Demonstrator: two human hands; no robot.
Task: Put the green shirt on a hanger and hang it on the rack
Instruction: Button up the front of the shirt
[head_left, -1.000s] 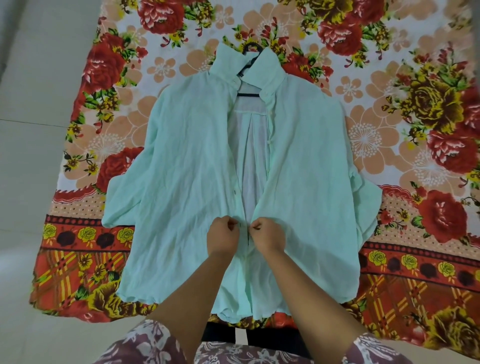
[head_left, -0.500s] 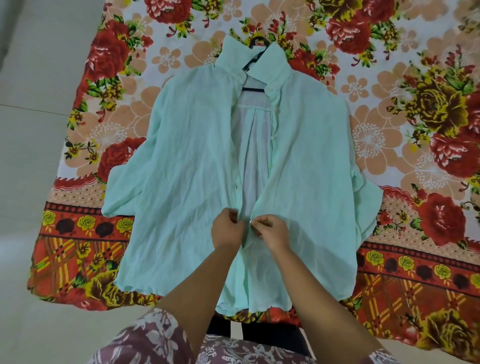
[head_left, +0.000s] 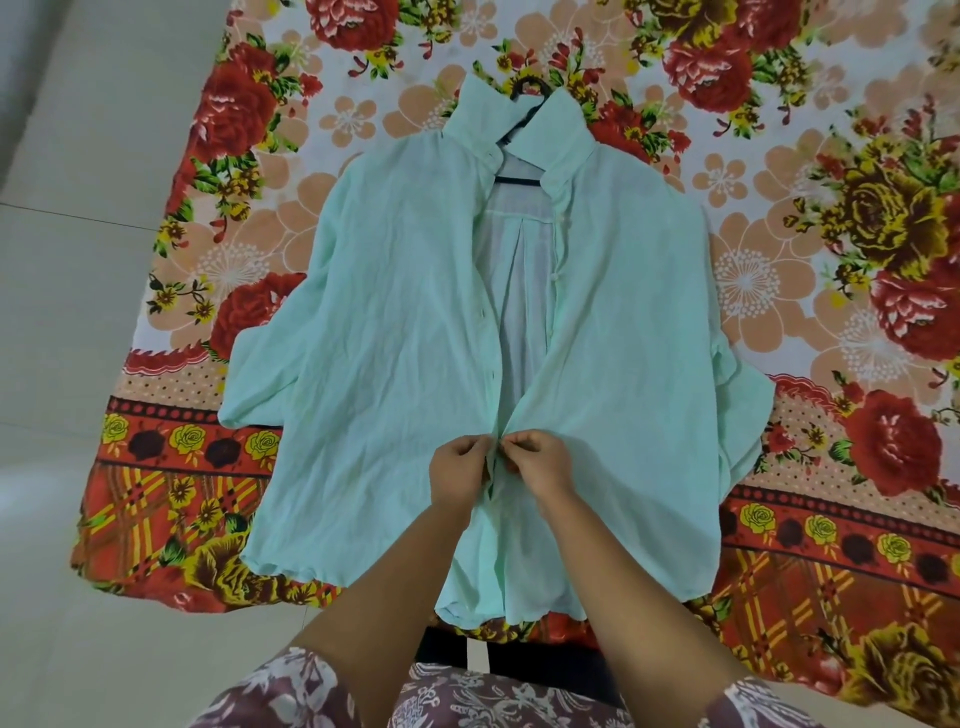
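A pale green shirt (head_left: 395, 332) lies flat on a floral sheet, front up, collar at the far end. A black hanger (head_left: 524, 91) is inside it: its hook pokes out above the collar and part of its bar shows in the open neck. The front is open from the collar down to my hands. My left hand (head_left: 460, 475) pinches the left front edge and my right hand (head_left: 540, 467) pinches the right front edge, the two touching at the placket low on the shirt. No rack is in view.
The floral sheet (head_left: 857, 234) in red, orange and yellow covers the surface under the shirt. Pale tiled floor (head_left: 67, 312) runs along the left side. My patterned sleeves sit at the bottom edge.
Both hands have drawn the two front edges closer together at the placket. The shirt and the hanger lie where they were.
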